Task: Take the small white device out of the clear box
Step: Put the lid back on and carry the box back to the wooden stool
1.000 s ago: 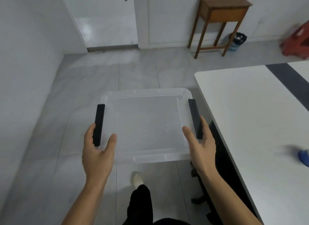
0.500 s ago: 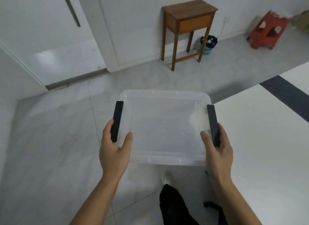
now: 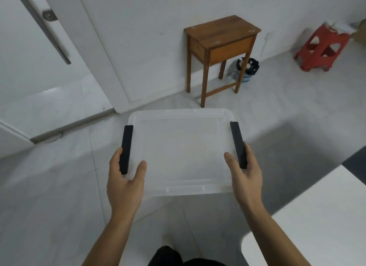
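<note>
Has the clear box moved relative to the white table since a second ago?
Yes. The clear box, held by the left hand and right hand at its black handles, has swung left, away from the white table, with open floor between them.

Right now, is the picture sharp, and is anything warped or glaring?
Head view: the clear box and both hands are fairly sharp; the white table edge at right is blurred. Wide-angle distortion leans the door and wooden side table. Soft glare on the floor.
</note>
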Motion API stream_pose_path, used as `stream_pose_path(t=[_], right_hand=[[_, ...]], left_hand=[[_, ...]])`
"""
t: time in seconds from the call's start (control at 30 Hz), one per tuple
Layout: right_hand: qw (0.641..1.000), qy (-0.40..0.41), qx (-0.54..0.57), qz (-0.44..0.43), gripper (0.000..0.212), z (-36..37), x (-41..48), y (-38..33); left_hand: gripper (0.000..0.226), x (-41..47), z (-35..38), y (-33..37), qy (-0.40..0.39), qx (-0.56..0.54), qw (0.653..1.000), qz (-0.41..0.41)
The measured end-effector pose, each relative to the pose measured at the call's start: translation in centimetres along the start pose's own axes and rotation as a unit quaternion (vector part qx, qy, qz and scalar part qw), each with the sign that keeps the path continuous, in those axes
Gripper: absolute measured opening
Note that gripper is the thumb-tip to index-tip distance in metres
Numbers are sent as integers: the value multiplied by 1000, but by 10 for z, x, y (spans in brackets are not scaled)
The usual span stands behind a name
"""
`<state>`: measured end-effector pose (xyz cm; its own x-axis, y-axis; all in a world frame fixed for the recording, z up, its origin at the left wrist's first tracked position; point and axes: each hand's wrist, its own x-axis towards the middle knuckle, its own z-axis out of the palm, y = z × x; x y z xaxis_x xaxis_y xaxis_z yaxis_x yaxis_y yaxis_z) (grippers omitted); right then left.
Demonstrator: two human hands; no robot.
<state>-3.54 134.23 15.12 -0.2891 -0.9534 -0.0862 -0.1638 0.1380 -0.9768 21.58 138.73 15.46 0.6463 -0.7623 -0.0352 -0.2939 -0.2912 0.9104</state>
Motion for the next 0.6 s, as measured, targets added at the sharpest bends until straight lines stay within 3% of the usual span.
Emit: stream_pose_path(t=[0.3,0.6], right_hand=[[998,66,-5,3,67,101,197,-17],[976,216,-12,23,70,91,375,-45]], left_hand=[[66,214,125,38,-55,-7,998,26],[64,361,305,143,-176,1,978,112]])
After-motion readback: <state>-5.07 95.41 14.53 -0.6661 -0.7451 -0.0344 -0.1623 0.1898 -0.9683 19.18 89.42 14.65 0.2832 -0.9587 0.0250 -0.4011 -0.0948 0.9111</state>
